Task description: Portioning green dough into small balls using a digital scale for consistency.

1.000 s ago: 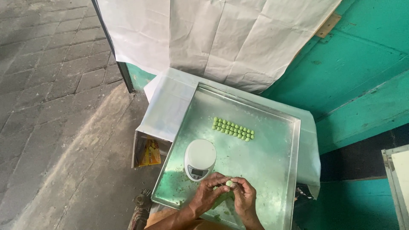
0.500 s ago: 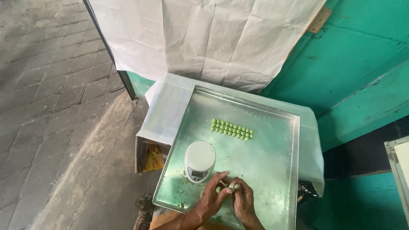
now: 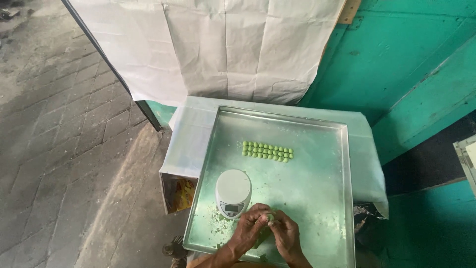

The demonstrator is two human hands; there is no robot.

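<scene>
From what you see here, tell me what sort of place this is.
Probably a small, informal food-making spot, outdoors or semi-open. A metal tray holds rows of small green balls and a white kitchen scale, while both hands pinch a green piece. Brick paving and a teal wooden wall surround it.

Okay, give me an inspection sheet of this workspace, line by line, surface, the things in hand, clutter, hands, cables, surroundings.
Surface: steel tray on a white cloth-covered stand, dusted with pale green crumbs.
Things in hand: small green dough piece pinched between both hands; two rows of green dough balls mid-tray.
Clutter: white kitchen scale on the tray, beside the hands.
Hands: left hand and right hand together, grip closed on the piece.
Cables: nothing seen.
Surroundings: teal wall, white hanging sheet, brick paving.
</scene>
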